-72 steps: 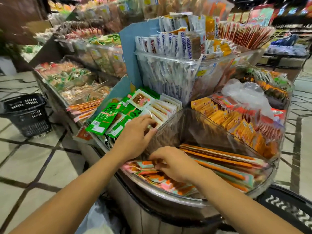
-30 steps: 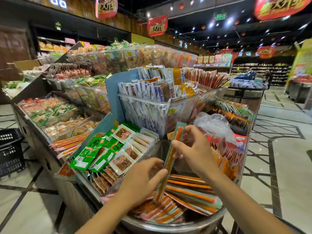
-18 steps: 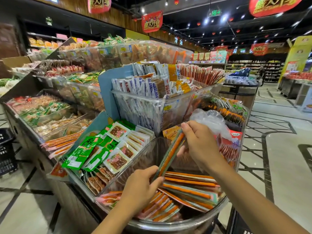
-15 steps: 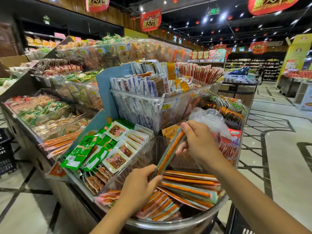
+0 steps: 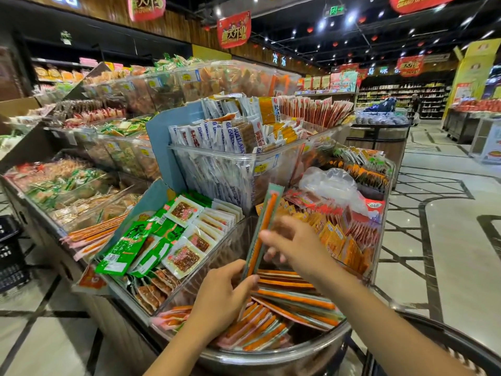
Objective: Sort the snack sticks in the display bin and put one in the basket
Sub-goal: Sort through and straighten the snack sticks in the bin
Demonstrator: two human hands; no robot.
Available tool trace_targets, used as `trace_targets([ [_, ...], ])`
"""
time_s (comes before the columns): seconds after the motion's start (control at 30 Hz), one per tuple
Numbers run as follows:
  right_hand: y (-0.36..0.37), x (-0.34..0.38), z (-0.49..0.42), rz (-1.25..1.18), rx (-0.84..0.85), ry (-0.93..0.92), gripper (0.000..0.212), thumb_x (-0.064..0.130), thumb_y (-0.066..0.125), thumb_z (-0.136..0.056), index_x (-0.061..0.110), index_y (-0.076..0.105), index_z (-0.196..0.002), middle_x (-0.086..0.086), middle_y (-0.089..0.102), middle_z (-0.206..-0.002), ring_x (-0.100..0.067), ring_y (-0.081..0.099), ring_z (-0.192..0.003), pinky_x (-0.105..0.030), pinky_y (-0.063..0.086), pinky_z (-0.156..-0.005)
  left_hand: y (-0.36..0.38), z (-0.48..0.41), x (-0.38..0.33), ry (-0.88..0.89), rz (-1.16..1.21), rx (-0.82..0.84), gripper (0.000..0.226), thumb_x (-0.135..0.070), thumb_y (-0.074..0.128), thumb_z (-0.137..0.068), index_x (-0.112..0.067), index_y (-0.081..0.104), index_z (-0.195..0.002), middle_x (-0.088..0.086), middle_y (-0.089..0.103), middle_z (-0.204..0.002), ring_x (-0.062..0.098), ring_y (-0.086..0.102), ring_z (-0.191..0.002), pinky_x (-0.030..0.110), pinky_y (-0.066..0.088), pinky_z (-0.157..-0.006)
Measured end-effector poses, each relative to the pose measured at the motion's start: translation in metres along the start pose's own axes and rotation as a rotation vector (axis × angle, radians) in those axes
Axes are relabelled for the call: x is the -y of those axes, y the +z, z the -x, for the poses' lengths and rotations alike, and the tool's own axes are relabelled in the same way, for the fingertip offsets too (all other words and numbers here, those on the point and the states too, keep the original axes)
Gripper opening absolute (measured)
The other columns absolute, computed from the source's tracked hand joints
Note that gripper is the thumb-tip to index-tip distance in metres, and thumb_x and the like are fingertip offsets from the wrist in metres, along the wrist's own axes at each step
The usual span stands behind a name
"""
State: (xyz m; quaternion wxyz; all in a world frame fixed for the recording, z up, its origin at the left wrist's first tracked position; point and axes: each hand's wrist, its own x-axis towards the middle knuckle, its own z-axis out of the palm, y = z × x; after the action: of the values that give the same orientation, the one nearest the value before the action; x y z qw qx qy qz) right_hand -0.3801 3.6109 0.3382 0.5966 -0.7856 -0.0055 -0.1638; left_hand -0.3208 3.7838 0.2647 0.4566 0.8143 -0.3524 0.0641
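A long snack stick [image 5: 267,213] in a green wrapper with an orange core stands almost upright over the display bin [image 5: 273,358]. My left hand [image 5: 223,297] grips its lower end. My right hand [image 5: 294,245] is blurred beside the stick's middle, fingers loosely spread; no grip on it shows. Several more orange snack sticks [image 5: 294,298] lie in layers inside the clear, metal-rimmed bin. The curved black rim of a basket [image 5: 461,346] shows at the lower right, under my right forearm.
Green and white packets [image 5: 151,245] fill the tray to the left, orange packets [image 5: 344,240] the one to the right. A clear tub of white packets [image 5: 230,169] stands behind. Another black basket [image 5: 10,253] sits on the floor far left. Tiled aisle floor on the right.
My right hand has left the stick's top end and dropped to its middle. The stick has swung more upright, held at the bottom by my left hand.
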Motion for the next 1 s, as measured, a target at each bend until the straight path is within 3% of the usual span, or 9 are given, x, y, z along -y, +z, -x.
trace_targets([
  [0.1, 0.006, -0.015, 0.002, 0.194, 0.011, -0.077, 0.012, 0.019, 0.068, -0.095, 0.008, 0.073, -0.092, -0.008, 0.074, -0.082, -0.018, 0.071, -0.071, -0.037, 0.060, -0.070, 0.000, 0.000, -0.002, 0.007, 0.031, 0.017, 0.008, -0.037, 0.068, -0.094, -0.032, 0.071, -0.099, -0.014, 0.073, -0.082, 0.007, 0.069, -0.077, 0.038, 0.056, -0.072],
  [0.27, -0.005, -0.015, -0.007, 0.145, -0.138, -0.081, 0.019, 0.019, 0.065, -0.097, 0.008, 0.068, -0.082, -0.008, 0.070, -0.068, -0.018, 0.067, -0.059, -0.038, 0.053, -0.062, 0.001, 0.000, -0.007, -0.049, 0.112, 0.019, 0.015, -0.029, 0.079, -0.086, -0.029, 0.068, -0.096, -0.015, 0.075, -0.085, 0.001, 0.070, -0.080, 0.017, 0.053, -0.074],
  [0.43, -0.016, -0.009, -0.001, 0.349, -0.273, -0.123, 0.025, 0.035, 0.075, -0.089, 0.017, 0.068, -0.073, 0.001, 0.067, -0.062, -0.007, 0.063, -0.055, -0.019, 0.049, -0.053, -0.002, -0.001, -0.007, -0.120, 0.226, 0.002, 0.009, -0.021, 0.076, -0.088, -0.016, 0.069, -0.089, 0.004, 0.074, -0.074, 0.013, 0.069, -0.063, 0.029, 0.055, -0.061],
  [0.53, -0.019, -0.015, 0.005, 0.638, -0.359, -0.317, 0.028, 0.041, 0.078, -0.084, 0.023, 0.060, -0.072, 0.010, 0.057, -0.065, -0.008, 0.053, -0.060, -0.023, 0.042, -0.055, -0.007, -0.003, -0.006, -0.146, 0.258, -0.033, 0.008, -0.018, 0.077, -0.087, -0.013, 0.070, -0.087, 0.006, 0.074, -0.074, 0.018, 0.070, -0.063, 0.030, 0.056, -0.062],
  [0.6, -0.017, -0.015, 0.010, 0.745, -0.266, -0.517, 0.016, 0.029, 0.078, -0.086, 0.022, 0.063, -0.087, 0.013, 0.057, -0.085, -0.006, 0.049, -0.068, -0.020, 0.041, -0.060, -0.010, -0.002, -0.008, -0.150, 0.259, -0.032, 0.006, -0.014, 0.077, -0.086, -0.013, 0.071, -0.085, 0.004, 0.071, -0.066, 0.011, 0.064, -0.055, 0.023, 0.049, -0.054],
  [0.7, -0.014, -0.015, 0.010, 0.904, -0.027, -0.605, 0.033, 0.022, 0.074, -0.090, 0.021, 0.066, -0.121, 0.006, 0.058, -0.121, -0.010, 0.060, -0.088, -0.028, 0.053, -0.071, -0.021, -0.004, -0.012, -0.111, 0.163, -0.018, 0.007, -0.015, 0.079, -0.085, -0.021, 0.076, -0.083, -0.003, 0.071, -0.069, 0.007, 0.063, -0.061, 0.022, 0.048, -0.059],
  [0.8, -0.013, -0.011, 0.004, 0.932, 0.041, -0.562, 0.026, 0.024, 0.070, -0.093, 0.021, 0.072, -0.119, 0.003, 0.066, -0.111, -0.021, 0.063, -0.099, -0.043, 0.055, -0.077, -0.044, -0.008, -0.023, -0.086, 0.077, -0.001, 0.011, -0.018, 0.083, -0.080, -0.028, 0.079, -0.080, -0.006, 0.075, -0.077, 0.013, 0.069, -0.072, 0.032, 0.055, -0.069],
  [0.87, -0.012, -0.008, 0.001, 0.850, 0.069, -0.502, 0.020, 0.024, 0.071, -0.092, 0.021, 0.075, -0.111, 0.002, 0.068, -0.102, -0.020, 0.063, -0.097, -0.043, 0.053, -0.080, -0.062, -0.010, -0.037, -0.109, 0.127, -0.019, 0.013, -0.019, 0.087, -0.072, -0.026, 0.079, -0.080, 0.003, 0.076, -0.078, 0.023, 0.072, -0.070, 0.040, 0.060, -0.066],
  [1.0, -0.004, -0.005, -0.003, 0.638, 0.055, -0.380, 0.011, 0.027, 0.072, -0.092, 0.023, 0.073, -0.101, 0.006, 0.069, -0.097, -0.013, 0.062, -0.093, -0.038, 0.051, -0.085, -0.086, -0.020, -0.060, -0.096, 0.141, -0.146, 0.037, -0.025, 0.089, -0.058, -0.015, 0.073, -0.089, 0.008, 0.076, -0.073, 0.018, 0.070, -0.060, 0.023, 0.054, -0.053],
])
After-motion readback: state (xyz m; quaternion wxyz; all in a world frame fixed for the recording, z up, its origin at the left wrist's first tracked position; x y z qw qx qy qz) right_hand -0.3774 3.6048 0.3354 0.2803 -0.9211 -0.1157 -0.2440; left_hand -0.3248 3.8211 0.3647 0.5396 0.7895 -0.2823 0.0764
